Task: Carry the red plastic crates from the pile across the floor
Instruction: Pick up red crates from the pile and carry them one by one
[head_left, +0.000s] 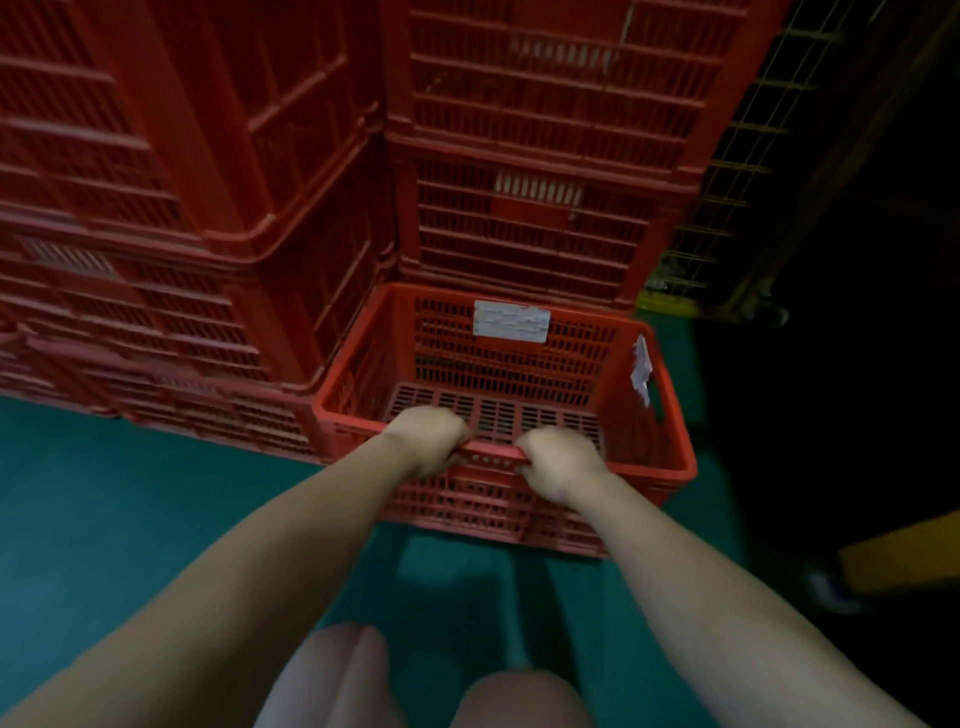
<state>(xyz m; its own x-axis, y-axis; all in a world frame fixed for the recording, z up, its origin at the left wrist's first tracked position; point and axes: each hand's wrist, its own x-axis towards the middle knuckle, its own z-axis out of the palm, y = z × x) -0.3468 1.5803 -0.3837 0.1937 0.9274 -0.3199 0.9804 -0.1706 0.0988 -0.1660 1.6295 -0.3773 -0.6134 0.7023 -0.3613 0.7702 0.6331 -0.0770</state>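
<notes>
Head: hands (430, 442) apparently around crate rim (496, 451)

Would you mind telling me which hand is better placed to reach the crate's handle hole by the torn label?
The right hand: it grips the near rim of the crate closer to that handle hole, while the left hand grips it farther away.

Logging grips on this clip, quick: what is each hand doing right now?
Left hand: closed, gripping the near rim of the red crate.
Right hand: closed, gripping the same near rim, beside the left.
</notes>
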